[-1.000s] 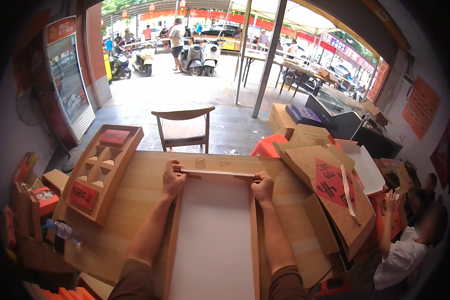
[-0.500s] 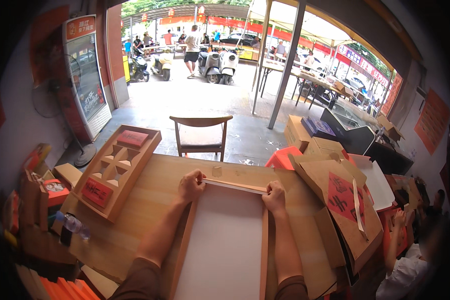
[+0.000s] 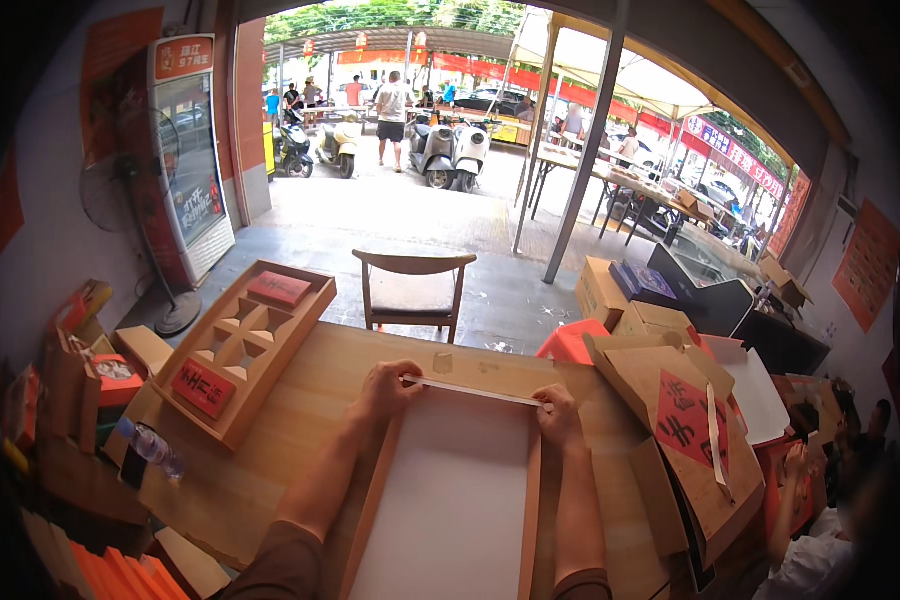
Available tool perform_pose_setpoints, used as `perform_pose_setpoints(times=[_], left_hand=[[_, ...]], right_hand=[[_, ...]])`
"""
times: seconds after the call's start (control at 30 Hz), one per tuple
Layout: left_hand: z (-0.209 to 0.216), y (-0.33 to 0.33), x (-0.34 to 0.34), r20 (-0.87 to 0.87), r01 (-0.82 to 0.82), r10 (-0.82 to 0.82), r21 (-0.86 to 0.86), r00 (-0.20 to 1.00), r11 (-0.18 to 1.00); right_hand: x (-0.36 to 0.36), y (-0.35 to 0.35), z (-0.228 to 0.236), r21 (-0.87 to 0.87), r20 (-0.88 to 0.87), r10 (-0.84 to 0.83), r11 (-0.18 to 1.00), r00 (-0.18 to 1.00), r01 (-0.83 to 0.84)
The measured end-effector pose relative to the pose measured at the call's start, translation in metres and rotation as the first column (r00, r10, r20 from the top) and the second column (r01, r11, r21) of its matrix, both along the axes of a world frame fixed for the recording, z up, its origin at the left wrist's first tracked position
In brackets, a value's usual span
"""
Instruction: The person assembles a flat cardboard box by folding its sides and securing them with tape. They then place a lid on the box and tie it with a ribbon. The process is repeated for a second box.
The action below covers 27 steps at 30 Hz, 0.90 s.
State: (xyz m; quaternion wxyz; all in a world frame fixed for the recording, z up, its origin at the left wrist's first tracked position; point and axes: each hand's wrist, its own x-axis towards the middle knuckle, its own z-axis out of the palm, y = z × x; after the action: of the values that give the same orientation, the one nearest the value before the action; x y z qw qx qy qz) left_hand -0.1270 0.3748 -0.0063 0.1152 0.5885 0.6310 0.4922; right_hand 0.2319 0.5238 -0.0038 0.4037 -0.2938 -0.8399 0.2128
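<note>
A long, shallow cardboard box (image 3: 452,490) with a white inside and brown side walls lies on the wooden table, its near end cut off by the lower edge. At its far left corner my left hand (image 3: 388,391) is closed, thumb and fingers pinching the top of the far wall. My right hand (image 3: 560,415) grips the same wall near the far right corner. Between the two hands, the wall's pale upper edge runs nearly straight. Both forearms lie alongside the box.
Left stands a partitioned gift box (image 3: 238,350) with two red packs, beside a plastic bottle (image 3: 150,447). Stacked brown cartons with a red label (image 3: 692,420) crowd the right, near another person's arm (image 3: 790,500). A wooden chair (image 3: 415,285) stands beyond the table (image 3: 260,480).
The whole view has shifted slightly down and right. My hands still hold the box's far wall, with the right hand's fingers turned a little more inward over its edge.
</note>
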Motion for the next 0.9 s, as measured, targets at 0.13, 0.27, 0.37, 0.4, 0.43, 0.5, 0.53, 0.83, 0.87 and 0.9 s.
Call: perform_pose_setpoints(times=[0.13,0.27,0.37,0.4,0.43,0.5,0.53,0.83,0.87,0.9], left_hand=[[-0.004,0.002,-0.004,0.092,0.014,-0.009,-0.052,0.996,0.999],[-0.004,0.003,-0.008,0.119,0.046,-0.034,-0.094,0.992,0.995],[-0.009,0.004,-0.014,0.164,0.098,-0.085,-0.073,0.983,0.992],[-0.010,0.005,-0.015,0.181,0.120,-0.106,-0.063,0.978,0.991],[-0.011,0.005,-0.016,0.218,0.146,-0.131,-0.052,0.967,0.988],[-0.014,0.005,-0.016,0.290,0.195,-0.179,-0.028,0.940,0.980],[-0.016,0.005,-0.016,0.283,0.183,-0.166,-0.036,0.945,0.982],[-0.009,0.001,-0.013,0.140,0.178,-0.175,-0.009,0.974,0.984],[-0.006,-0.001,-0.010,0.111,0.166,-0.164,-0.005,0.980,0.986],[-0.002,-0.003,-0.008,0.081,0.151,-0.151,-0.001,0.985,0.988]], right_hand=[[-0.001,-0.011,0.010,-0.148,0.067,0.038,0.989,0.997,-0.028],[0.002,-0.019,0.022,-0.212,0.064,0.069,0.976,0.996,-0.054],[0.005,-0.016,0.016,-0.231,-0.002,0.074,0.970,0.997,-0.072],[0.005,-0.015,0.014,-0.240,-0.023,0.071,0.968,0.997,-0.074],[0.005,-0.012,0.011,-0.227,-0.020,0.057,0.972,0.998,-0.060],[0.003,-0.008,0.004,-0.201,-0.014,0.030,0.979,0.999,-0.032],[0.002,-0.006,0.002,-0.157,-0.018,0.023,0.987,1.000,-0.025],[0.000,-0.004,-0.004,-0.047,-0.006,-0.045,0.998,0.999,0.045],[-0.001,-0.004,-0.004,-0.051,-0.011,-0.050,0.997,0.999,0.049],[-0.002,-0.005,-0.002,-0.057,-0.016,-0.052,0.997,0.998,0.051]])
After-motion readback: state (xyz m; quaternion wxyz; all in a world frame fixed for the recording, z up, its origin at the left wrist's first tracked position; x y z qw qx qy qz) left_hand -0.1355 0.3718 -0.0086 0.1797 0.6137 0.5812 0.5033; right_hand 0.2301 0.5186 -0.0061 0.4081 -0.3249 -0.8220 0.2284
